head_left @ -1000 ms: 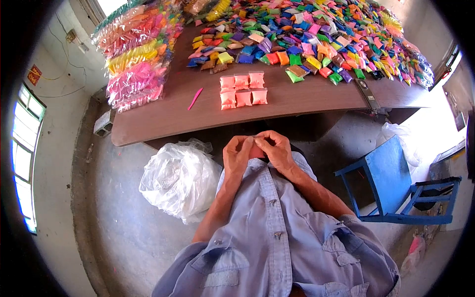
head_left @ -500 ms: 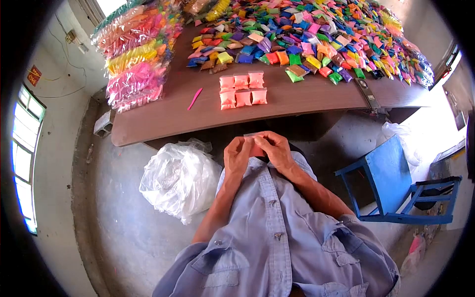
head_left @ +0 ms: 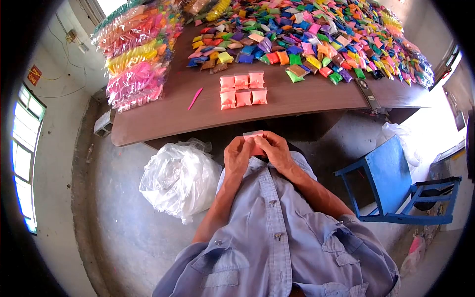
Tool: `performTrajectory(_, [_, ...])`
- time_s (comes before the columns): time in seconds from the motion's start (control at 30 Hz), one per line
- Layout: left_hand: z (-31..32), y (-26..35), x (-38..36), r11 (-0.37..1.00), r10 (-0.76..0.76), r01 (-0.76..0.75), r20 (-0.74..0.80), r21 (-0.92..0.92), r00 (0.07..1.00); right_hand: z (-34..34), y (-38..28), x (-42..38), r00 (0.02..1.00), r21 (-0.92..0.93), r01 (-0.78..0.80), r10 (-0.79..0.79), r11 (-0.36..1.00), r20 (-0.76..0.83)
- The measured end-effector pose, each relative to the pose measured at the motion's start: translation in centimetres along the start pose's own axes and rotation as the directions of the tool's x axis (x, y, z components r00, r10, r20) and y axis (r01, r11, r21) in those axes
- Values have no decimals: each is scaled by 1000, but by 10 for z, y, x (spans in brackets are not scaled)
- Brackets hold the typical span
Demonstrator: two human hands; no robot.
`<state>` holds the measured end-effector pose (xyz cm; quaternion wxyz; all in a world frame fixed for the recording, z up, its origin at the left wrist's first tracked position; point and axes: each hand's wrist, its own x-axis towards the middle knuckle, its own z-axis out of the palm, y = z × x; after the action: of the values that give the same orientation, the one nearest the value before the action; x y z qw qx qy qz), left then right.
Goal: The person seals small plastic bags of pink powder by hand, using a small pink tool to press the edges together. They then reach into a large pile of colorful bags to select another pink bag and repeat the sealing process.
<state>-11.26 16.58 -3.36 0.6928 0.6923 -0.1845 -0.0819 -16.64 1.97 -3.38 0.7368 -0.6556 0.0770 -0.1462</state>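
Pink packet (head_left: 253,134) sits between left hand (head_left: 236,154) and right hand (head_left: 276,150), both pinching it (thumbs close together).

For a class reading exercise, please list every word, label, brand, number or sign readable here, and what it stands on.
No text can be read.
Red sign on the wall: yellowish marks, too small and blurred to read.
Six pink packets on the table: no lettering can be made out.

Pink packet (head_left: 257,150) in two-handed grip (head_left: 237,155)
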Motion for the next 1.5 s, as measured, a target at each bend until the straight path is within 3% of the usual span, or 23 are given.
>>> performTrajectory(0.07, [3,7,-2,986,-114,117,30,-122,993,-2,8,1,998,-66,58,-59,996,-13])
performTrajectory(0.17, [6,17,-3,969,-171,183,82,-166,982,0,0,0,992,-16,123,-124,992,-39])
performTrajectory(0.3, [3,8,-3,978,-172,183,111,-102,979,-1,1,0,993,44,108,-105,993,-50])
performTrajectory(0.5, [0,9,-1,996,-61,60,25,62,998,-1,-2,0,1000,32,-12,12,999,17])
performTrajectory(0.57, [2,12,-2,993,-120,120,46,-5,992,-1,-8,-2,994,-52,113,-113,992,3])
performTrajectory(0.6, [4,16,-3,993,-120,121,46,-5,992,-1,-11,-3,994,-52,112,-112,992,3])
performTrajectory(0.67, [8,24,-6,959,-201,215,93,-185,975,0,-14,-4,1000,9,17,-17,1000,-10])
performTrajectory(0.9, [4,9,-2,979,-167,177,96,-103,981,-1,-1,1,997,44,34,-30,998,-74])
performTrajectory(1.0, [2,5,0,994,-106,108,65,-19,992,0,-9,-2,998,108,-61,62,992,-7])
performTrajectory(1.1, [1,3,0,990,-135,138,78,-34,988,-1,-4,-1,1000,122,-21,23,992,-13])
performTrajectory(1.27, [11,21,-4,946,-186,199,75,-255,980,-2,-4,1,996,155,16,-2,988,-90])
performTrajectory(1.5, [3,14,-2,978,-196,200,65,-65,978,-2,-7,0,997,176,-38,48,984,-53])
